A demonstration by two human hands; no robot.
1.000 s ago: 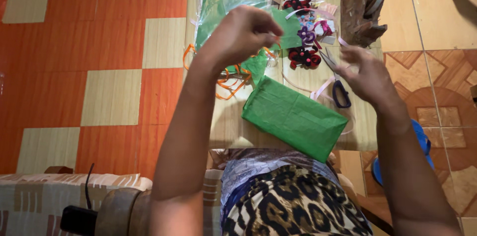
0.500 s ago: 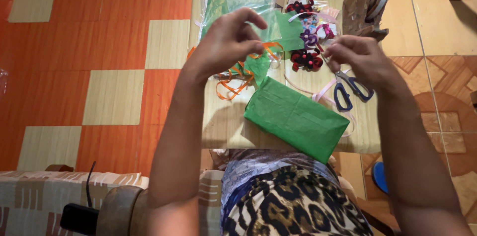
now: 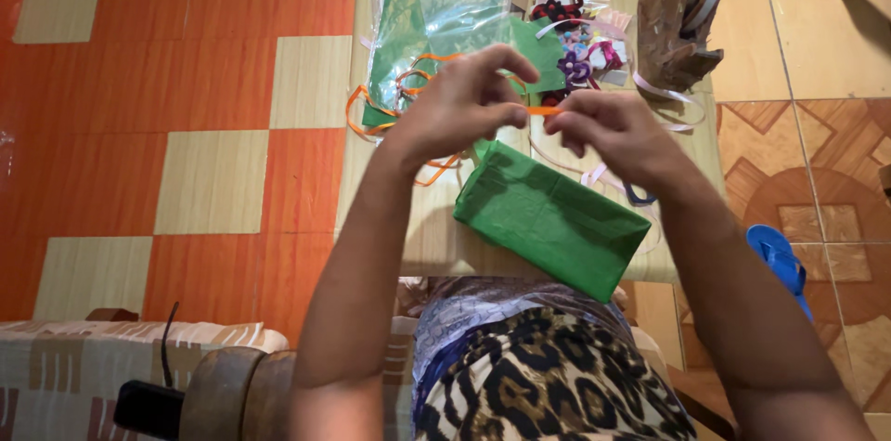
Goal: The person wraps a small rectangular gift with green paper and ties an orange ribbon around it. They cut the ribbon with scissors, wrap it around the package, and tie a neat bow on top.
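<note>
Left hand (image 3: 459, 107) and right hand (image 3: 608, 125) each pinch the orange ribbon (image 3: 541, 110), a short stretch taut between their fingertips; the slack tail trailing left of the fingers may snag, or the narrow strip slip free

A: What was seen from above?

B: A left hand (image 3: 464, 107) and a right hand (image 3: 613, 130) were raised together over a small wooden table (image 3: 422, 227). A short stretch of orange ribbon (image 3: 543, 110) was pinched between their fingertips.

A: And what was laid on the table?

B: A folded green sheet (image 3: 548, 218) was laid just below the hands. Green sheets in clear plastic sleeves (image 3: 418, 5) and small ribbon bows (image 3: 575, 60) were spread beyond them.
</note>
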